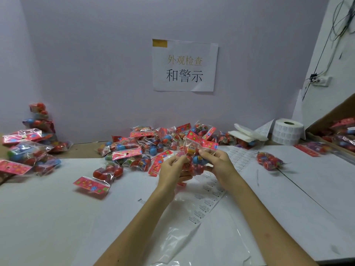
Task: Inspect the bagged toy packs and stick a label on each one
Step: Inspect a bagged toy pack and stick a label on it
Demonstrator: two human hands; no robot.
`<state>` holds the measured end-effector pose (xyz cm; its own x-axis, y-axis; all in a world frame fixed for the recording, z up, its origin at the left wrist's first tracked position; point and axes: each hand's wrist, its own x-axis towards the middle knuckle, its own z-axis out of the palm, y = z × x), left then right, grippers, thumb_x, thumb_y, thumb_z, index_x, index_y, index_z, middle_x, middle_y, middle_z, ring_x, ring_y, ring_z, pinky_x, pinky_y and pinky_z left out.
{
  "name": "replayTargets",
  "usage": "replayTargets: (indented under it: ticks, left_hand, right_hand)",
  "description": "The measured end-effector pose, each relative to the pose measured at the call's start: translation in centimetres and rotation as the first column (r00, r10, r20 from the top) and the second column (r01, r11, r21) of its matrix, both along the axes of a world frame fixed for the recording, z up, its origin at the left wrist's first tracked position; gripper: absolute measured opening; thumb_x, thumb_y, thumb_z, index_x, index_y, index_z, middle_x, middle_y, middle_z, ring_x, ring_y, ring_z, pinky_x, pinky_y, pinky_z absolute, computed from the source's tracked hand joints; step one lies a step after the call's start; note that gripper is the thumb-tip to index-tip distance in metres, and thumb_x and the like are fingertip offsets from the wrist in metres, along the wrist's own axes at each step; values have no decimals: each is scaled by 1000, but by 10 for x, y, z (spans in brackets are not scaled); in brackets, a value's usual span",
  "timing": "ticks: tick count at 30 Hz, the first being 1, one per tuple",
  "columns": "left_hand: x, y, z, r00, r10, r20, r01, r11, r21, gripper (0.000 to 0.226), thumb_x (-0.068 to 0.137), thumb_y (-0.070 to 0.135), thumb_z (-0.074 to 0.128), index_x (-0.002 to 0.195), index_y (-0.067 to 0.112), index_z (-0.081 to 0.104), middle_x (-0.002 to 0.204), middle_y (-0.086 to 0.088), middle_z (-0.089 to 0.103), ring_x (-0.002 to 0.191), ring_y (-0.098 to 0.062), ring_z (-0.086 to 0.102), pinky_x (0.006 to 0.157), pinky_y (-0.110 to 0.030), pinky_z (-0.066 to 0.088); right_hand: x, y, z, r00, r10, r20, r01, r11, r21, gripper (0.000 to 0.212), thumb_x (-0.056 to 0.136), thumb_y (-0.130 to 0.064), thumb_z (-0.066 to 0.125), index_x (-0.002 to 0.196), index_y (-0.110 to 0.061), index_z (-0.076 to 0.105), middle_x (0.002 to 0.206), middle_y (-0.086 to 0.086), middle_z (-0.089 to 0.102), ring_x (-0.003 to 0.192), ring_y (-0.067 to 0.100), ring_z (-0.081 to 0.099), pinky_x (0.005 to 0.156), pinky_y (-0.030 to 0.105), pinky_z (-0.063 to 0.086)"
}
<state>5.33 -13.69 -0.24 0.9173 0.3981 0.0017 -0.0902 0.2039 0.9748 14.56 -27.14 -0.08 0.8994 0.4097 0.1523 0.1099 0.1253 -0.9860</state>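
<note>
Currently left grip (pixel 172 169) and right grip (pixel 219 162) each pinch one side of a toy pack (pixel 192 150), held off the counter (pixel 57 217). Probably for inspection; label strip (pixel 209 196) lies just below.

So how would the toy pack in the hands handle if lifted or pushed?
The toy pack likely flops: thin crinkled film around loose round toys. Probably slippery, as the film glints. Pushed, it should slump, not roll.

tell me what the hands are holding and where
Both hands hold one bagged toy pack: the left hand grips its left side, the right hand its right side.
</note>
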Motion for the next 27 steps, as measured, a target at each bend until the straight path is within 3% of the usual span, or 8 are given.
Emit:
replayTargets:
  ticks: [4, 7, 11, 15, 19, 23, 25, 27]
  left_hand:
    - [-1, -3, 1, 997, -72, 13, 72, 997, -17, 31, 92, 23, 73, 118, 8, 63, 105, -19, 74, 88, -31, 77, 81, -40, 63]
    - [-2, -3, 1, 999, -48, 13, 47, 998, 37, 39, 87, 25, 79, 121, 13, 64, 107, -16, 75, 92, -31, 76, 78, -36, 63]
    - [-1, 1, 1, 1000, 10, 18, -11, 998, 69, 37, 84, 25, 81, 116, 13, 66, 106, -19, 73, 95, -35, 74, 70, -31, 61]
    - [-2, 2, 2, 1000, -8, 27, 6, 998, 66, 31, 84, 33, 80, 107, 15, 69, 96, -12, 76, 83, -30, 77, 73, -37, 64]
    - [0, 5, 0, 999, 28, 19, -30, 994, 103, 29, 86, 35, 78, 95, 9, 75, 90, -9, 77, 82, -22, 77, 68, -28, 62]
    - [2, 6, 1, 993, 104, 64, -111, 987, 118, 17, 86, 24, 79, 85, 8, 73, 78, -4, 74, 71, -11, 72, 58, -18, 56]
    - [2, 7, 0, 986, 148, 76, -156, 981, 113, 8, 86, 19, 78, 84, 12, 74, 77, 0, 74, 69, -8, 71, 55, -14, 53]
    - [3, 9, 0, 979, 190, 76, -199, 971, 130, 7, 87, 17, 76, 82, 13, 73, 82, -4, 73, 77, -12, 70, 59, -17, 53]
  right_hand:
    - [0, -3, 2, 997, -70, 15, 70, 997, 16, 13, 92, -18, 72, 86, -7, 67, 86, 10, 73, 91, 29, 69, 93, 51, 55]
    - [-1, -4, 3, 995, -94, 40, 94, 995, -15, 13, 91, -15, 73, 90, -3, 67, 91, 17, 73, 92, 32, 70, 95, 53, 55]
    - [-1, -2, 2, 991, -96, 90, 102, 993, -66, 26, 90, -16, 74, 101, 7, 69, 102, 27, 72, 99, 39, 71, 92, 49, 59]
    - [-1, -3, 1, 993, -31, 113, 39, 997, -73, 18, 89, -14, 75, 97, 1, 72, 99, 22, 74, 96, 35, 73, 79, 34, 63]
    - [-4, -3, 0, 988, 83, 130, -72, 993, -92, 19, 88, -16, 76, 102, -3, 73, 100, 16, 76, 95, 31, 75, 82, 37, 62]
    - [-7, 1, 1, 991, 78, 113, -70, 995, -76, 43, 82, -37, 75, 108, -3, 71, 104, 16, 75, 97, 31, 73, 86, 42, 61]
    - [-8, 1, 2, 991, 80, 105, -69, 992, -106, 53, 77, -47, 73, 107, -4, 71, 102, 17, 74, 91, 27, 72, 80, 39, 59]
    - [-8, 1, 1, 989, 104, 102, -88, 985, -149, 49, 77, -48, 74, 106, -9, 74, 98, 12, 74, 86, 21, 71, 73, 32, 57]
